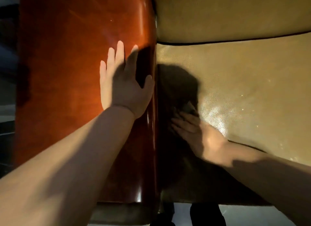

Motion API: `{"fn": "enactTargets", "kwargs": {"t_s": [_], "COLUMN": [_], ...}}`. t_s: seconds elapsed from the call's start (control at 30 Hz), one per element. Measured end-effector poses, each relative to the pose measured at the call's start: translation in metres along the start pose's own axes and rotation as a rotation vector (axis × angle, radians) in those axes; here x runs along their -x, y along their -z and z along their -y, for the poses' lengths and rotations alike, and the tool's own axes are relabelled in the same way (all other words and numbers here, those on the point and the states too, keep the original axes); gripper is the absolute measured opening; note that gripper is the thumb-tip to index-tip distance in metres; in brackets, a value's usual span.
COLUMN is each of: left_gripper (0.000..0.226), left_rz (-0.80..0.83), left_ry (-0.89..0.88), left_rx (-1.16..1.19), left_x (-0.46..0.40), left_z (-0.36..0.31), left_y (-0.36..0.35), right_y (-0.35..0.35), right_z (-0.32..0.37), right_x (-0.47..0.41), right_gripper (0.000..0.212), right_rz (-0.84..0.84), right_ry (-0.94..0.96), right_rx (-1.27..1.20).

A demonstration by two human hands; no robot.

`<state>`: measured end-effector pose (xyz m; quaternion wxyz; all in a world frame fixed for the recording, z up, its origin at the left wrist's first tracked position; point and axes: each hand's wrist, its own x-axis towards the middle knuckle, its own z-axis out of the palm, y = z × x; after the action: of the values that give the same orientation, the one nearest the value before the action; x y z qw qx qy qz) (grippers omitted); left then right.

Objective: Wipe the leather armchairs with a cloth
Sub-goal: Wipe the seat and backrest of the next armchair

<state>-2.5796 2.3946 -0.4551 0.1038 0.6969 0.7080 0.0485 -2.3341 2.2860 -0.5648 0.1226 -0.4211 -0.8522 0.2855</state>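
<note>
A dim room shows only at the edges: a strip of pale grey floor (252, 214) along the bottom, and dark, unreadable shapes down the left side. Nearest the camera, two bare forearms reach forward from the lower corners.

The right hand (193, 133) lies in deep shadow on the near left part of the tan, pebbled leather seat cushion (252, 84), close against the inner face of the armrest. Its fingers point up and to the left and look fairly straight, pressing down on a small dark cloth (189, 107) of which only a blurred corner shows beyond the fingertips. The hand is motion-blurred, so whether any finger curls round the cloth cannot be told. A glossy highlight sits on the leather just right of this hand.

To the left, the wide, glossy, reddish-brown leather armrest (80, 74) runs with its long axis away from the camera, its rounded near end at the bottom of the view. The left hand (121, 84) lies flat on its top near the inner edge, palm down, fingers straight and slightly spread, pointing away, thumb out toward the seat.

Farthest off, the tan leather backrest cushion (235, 12) meets the seat along a dark piped seam.
</note>
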Motion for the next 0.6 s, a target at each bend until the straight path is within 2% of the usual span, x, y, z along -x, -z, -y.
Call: {"fn": "enactTargets", "kwargs": {"t_s": [0.07,0.13,0.17,0.2,0.27,0.37,0.4,0.47,0.53,0.57,0.6], "left_gripper": [0.08,0.081,0.081,0.081,0.082,0.083,0.084,0.084,0.085,0.085,0.085], "left_rz": [0.013,0.02,0.012,0.001,-0.004,0.017,0.029,0.037,0.04,0.039,0.036], "left_ry": [0.002,0.016,0.019,0.017,0.013,0.031,0.036,0.05,0.05,0.047,0.046], "left_rx": [0.02,0.029,0.022,0.018,0.041,0.07,0.062,0.065,0.053,0.042,0.042], "left_x": [-0.002,-0.003,-0.002,-0.003,-0.005,-0.008,-0.006,-0.003,-0.004,-0.005,-0.006], "left_z": [0.002,0.002,0.001,0.0,-0.001,0.0,-0.002,-0.004,-0.007,-0.007,-0.006], "left_y": [-0.002,0.0,0.001,0.001,-0.001,-0.002,-0.001,0.002,0.004,0.003,0.002], "right_y": [0.008,0.025,0.033,0.043,0.052,0.022,0.009,0.001,0.015,0.026,0.035], "right_z": [-0.001,-0.033,-0.056,-0.075,-0.09,-0.044,-0.027,-0.01,-0.038,-0.057,-0.076], "right_x": [0.001,-0.04,-0.073,-0.103,-0.139,-0.122,-0.103,-0.071,-0.085,-0.106,-0.134], "right_gripper": [0.05,0.038,0.035,0.039,0.049,0.034,0.03,0.025,0.035,0.043,0.05], "right_rz": [0.124,0.104,-0.023,-0.078,-0.115,-0.265,-0.265,-0.125,0.01,0.045,-0.01], "right_ry": [0.184,0.284,0.187,0.0,-0.287,-0.286,-0.261,-0.042,0.081,0.022,-0.06], "right_rx": [0.032,0.228,0.266,0.248,0.246,0.182,0.061,-0.07,0.037,0.087,0.115]}}
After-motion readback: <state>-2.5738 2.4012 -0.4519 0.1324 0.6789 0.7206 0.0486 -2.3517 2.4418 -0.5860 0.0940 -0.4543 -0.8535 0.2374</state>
